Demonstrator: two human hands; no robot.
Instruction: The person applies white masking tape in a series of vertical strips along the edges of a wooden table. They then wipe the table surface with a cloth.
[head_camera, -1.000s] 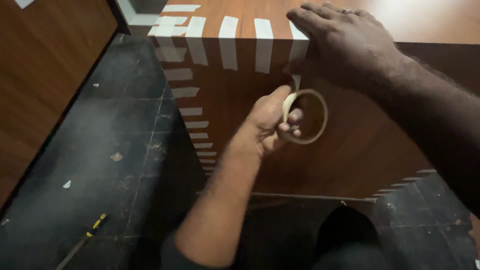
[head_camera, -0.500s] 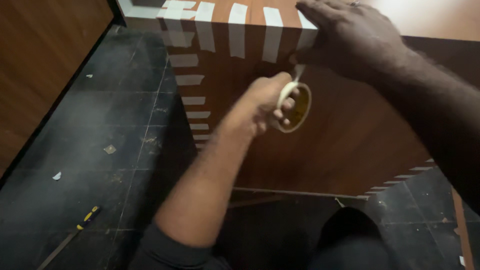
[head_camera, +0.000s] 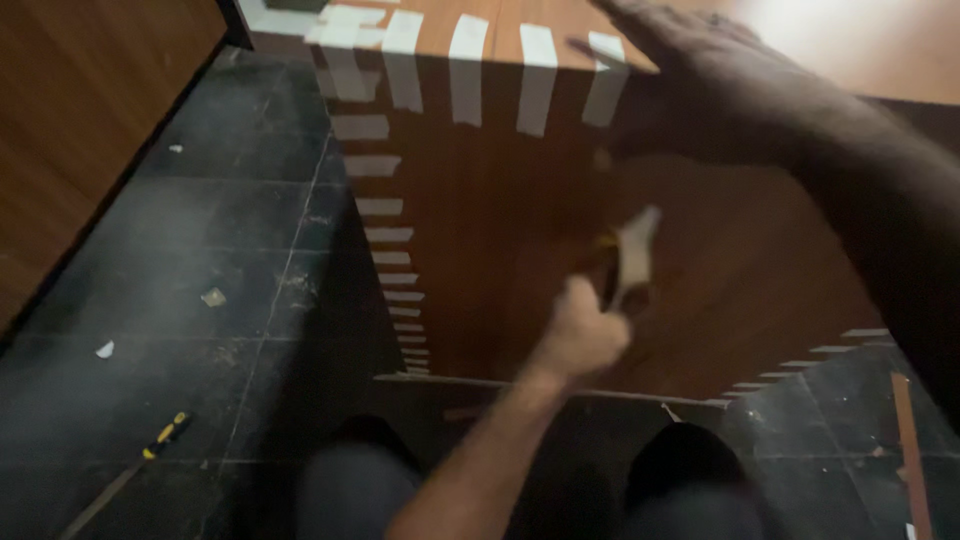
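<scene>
Tape roll in my left hand, held against the front face of the wooden cabinet.

The tape roll (head_camera: 630, 262), blurred, sits near centre frame, gripped in my closed left hand (head_camera: 590, 335). At 1 o'clock from it, my right hand (head_camera: 715, 85) lies flat and open-fingered on the cabinet (head_camera: 480, 210) top edge. Pale tape strips (head_camera: 468, 68) cross that edge at 11 o'clock and run down the left corner. A yellow-handled tool (head_camera: 165, 433) lies on the dark tiled floor (head_camera: 200, 250) at 8 o'clock.
</scene>
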